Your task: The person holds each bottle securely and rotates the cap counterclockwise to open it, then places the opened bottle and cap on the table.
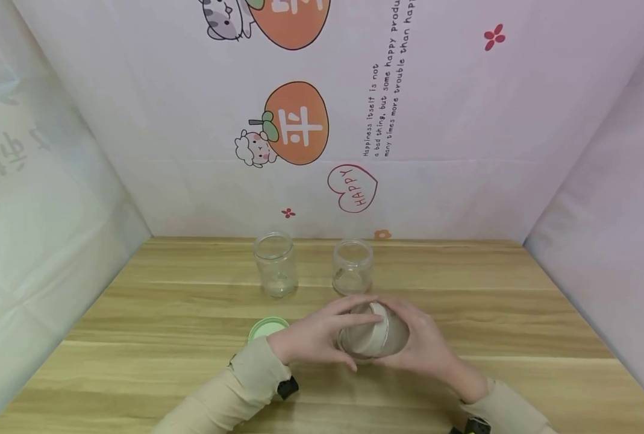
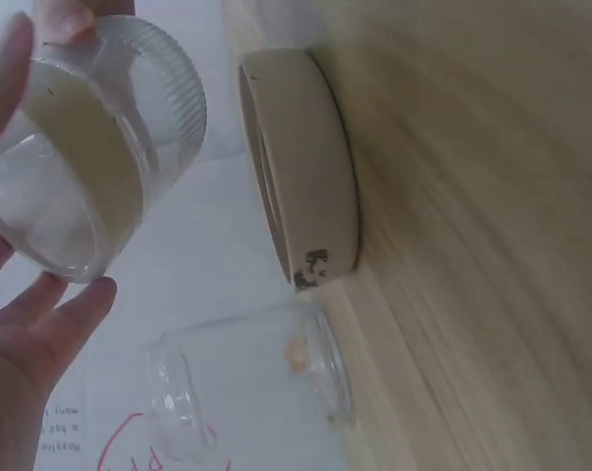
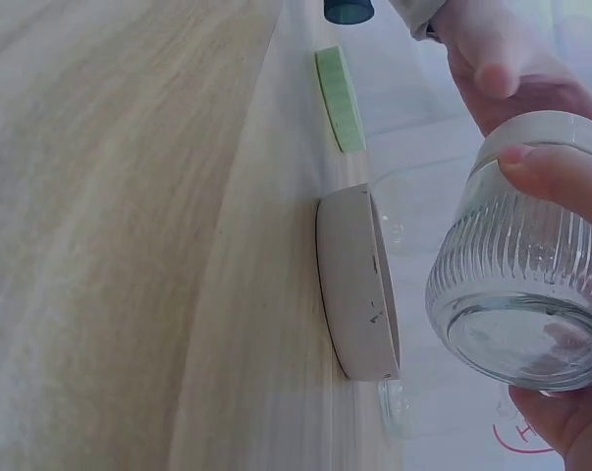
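Observation:
Both hands hold a clear glass jar (image 1: 361,339) with ribbed sides. My left hand (image 1: 316,334) curves its fingers around the jar's left side, fingertips on the glass (image 2: 168,108). The right hand (image 1: 427,343) grips the other side; in the right wrist view a finger lies across its upper part and the round base (image 3: 531,339) faces the camera. The jar is tilted, and a pale band shows through it in the left wrist view. Just below stands a low round beige dish (image 2: 310,167) with dark marks on its side, mostly covered by the hands in the head view.
Behind the hands, two clear glass jars stand without lids, a taller one (image 1: 275,268) on the left and another (image 1: 352,268) on the right. A light green lid (image 1: 267,327) lies beside my left wrist. The wooden table (image 1: 462,271) meets a printed white cloth wall (image 1: 435,199).

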`<state>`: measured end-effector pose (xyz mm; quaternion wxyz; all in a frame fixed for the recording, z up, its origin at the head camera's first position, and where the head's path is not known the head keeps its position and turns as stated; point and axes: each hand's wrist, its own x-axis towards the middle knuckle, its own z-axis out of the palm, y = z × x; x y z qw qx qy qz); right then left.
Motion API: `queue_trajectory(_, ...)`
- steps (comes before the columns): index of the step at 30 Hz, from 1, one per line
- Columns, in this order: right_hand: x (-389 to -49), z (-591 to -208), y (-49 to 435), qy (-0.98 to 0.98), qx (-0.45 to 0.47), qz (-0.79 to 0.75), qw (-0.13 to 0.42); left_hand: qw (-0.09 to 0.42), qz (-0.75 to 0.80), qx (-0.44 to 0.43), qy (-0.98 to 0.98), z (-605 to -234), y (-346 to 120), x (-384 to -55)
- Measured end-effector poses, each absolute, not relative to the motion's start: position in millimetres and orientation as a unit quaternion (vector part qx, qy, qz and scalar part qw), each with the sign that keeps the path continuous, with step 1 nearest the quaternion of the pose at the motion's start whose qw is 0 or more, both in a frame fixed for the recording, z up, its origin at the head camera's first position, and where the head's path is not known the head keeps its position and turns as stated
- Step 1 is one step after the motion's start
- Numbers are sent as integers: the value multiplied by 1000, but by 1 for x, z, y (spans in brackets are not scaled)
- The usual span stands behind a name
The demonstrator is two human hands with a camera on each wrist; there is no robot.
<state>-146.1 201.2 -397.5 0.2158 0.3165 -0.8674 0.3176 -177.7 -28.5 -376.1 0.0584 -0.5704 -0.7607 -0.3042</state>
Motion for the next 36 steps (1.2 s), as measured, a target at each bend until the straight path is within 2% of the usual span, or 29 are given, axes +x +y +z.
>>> queue_trajectory(9, -147, -399, 204, -865, 327, 320, 206, 82, -270, -571, -771, -378, -30, -180)
queue_trajectory(15, -145, -400, 205, -872, 317, 308, 210, 79, -284, -549, -783, -379, -28, -179)
queue_trajectory(20, -145, -400, 205, -875, 310, 303, 216, 53, -328, -523, -785, -380, -25, -180)
queue_trajectory(27, -145, -398, 205, -871, 314, 302, 227, -21, -397, -452, -799, -379, -21, -177)
queue_trajectory(32, -144, -397, 205, -871, 311, 303, 232, -31, -419, -423, -803, -378, -19, -174)
queue_trajectory(36, -143, -397, 205, -875, 305, 302, 225, -12, -405, -395, -825, -378, -17, -172)
